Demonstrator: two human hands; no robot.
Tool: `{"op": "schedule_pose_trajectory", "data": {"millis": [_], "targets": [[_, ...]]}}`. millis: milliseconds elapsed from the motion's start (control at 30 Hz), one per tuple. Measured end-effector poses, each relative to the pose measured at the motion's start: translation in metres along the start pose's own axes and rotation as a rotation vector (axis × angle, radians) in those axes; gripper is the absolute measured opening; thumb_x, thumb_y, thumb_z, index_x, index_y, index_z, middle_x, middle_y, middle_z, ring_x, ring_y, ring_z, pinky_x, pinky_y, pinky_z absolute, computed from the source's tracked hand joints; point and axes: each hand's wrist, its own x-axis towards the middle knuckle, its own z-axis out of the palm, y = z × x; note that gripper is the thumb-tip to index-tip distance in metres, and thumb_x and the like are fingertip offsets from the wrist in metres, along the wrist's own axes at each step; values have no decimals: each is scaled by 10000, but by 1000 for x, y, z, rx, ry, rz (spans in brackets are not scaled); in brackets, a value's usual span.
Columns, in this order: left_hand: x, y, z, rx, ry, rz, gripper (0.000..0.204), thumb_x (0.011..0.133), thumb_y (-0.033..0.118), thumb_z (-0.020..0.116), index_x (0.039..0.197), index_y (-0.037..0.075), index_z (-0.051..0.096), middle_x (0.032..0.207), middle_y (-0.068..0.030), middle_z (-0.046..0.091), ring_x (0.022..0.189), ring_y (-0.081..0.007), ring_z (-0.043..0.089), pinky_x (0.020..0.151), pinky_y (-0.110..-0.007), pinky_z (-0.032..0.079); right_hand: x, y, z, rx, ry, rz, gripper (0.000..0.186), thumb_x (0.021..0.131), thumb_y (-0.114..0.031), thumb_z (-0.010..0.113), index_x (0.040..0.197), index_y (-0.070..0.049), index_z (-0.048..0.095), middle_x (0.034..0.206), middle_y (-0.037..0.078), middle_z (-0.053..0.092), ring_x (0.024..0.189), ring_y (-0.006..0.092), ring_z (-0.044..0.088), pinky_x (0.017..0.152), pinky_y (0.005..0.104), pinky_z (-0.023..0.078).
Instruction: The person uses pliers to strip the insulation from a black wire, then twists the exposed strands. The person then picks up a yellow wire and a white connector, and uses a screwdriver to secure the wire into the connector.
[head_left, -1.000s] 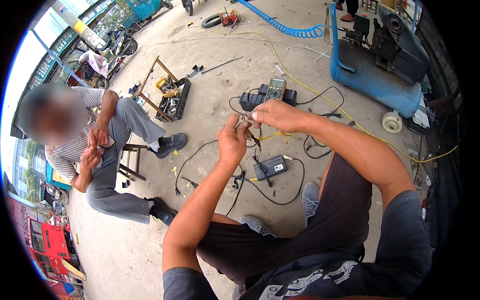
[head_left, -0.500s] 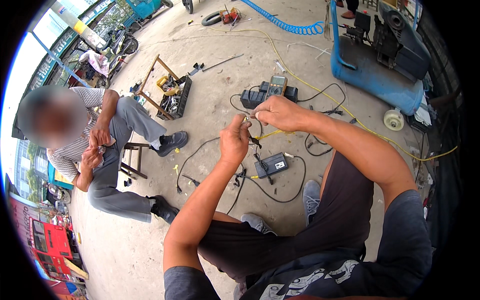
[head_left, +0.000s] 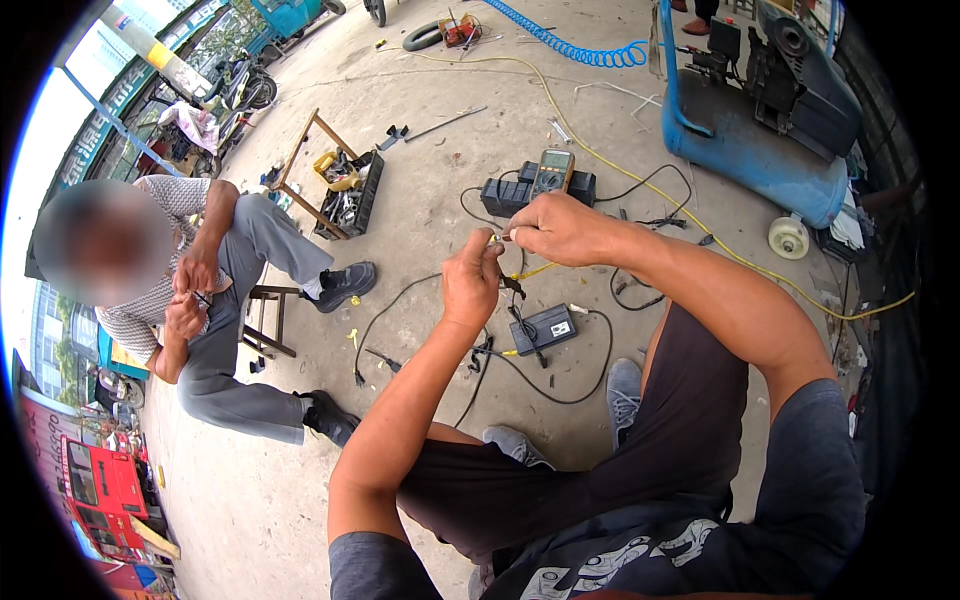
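Observation:
My left hand is closed in a pinch with its thumb and fingertips up. A small pale yellowish tip, looking like a cable end, shows between them. My right hand pinches close beside it, fingertips almost meeting the left ones; what it grips is too small to make out. Just below hang a yellow cable and a dark, clip-like piece. Beyond the hands, a multimeter leans on black battery-like boxes. Nearer me on the ground lies a black charger-like box with cords.
A seated person in grey trousers is at left, hands together. Behind stands a black tool crate. A blue air compressor stands at right, with a coiled blue hose farther back. A long yellow cable crosses the concrete.
My right fingertips have shifted slightly against the left ones, and a bit more of the pale tip shows. Both arms stay nearly in place.

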Motion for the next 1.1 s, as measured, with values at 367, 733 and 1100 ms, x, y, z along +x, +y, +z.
{"op": "schedule_pose_trajectory", "data": {"millis": [367,733,1100], "targets": [[-1,0,1,7,14,25,99,931,12,570,1028,21,588,705,-105,672,579,-168,658,537,-312,503,1,-1,-1,-54,-38,7,303,858,-224,540,868,57,654,638,233,560,569,276,532,588,424,434],[-3,0,-1,29,12,44,138,914,-16,539,1042,18,577,727,-122,684,585,-204,670,552,-326,514,0,-2,4,-49,-16,-8,298,838,-227,535,815,46,654,679,269,582,640,397,587,629,470,459],[-4,5,0,-23,19,9,112,889,20,590,986,62,555,727,-201,628,663,-416,619,565,-443,470,0,1,3,-81,-38,-29,314,868,-238,524,875,44,660,675,257,579,600,361,569,601,449,436]]}}
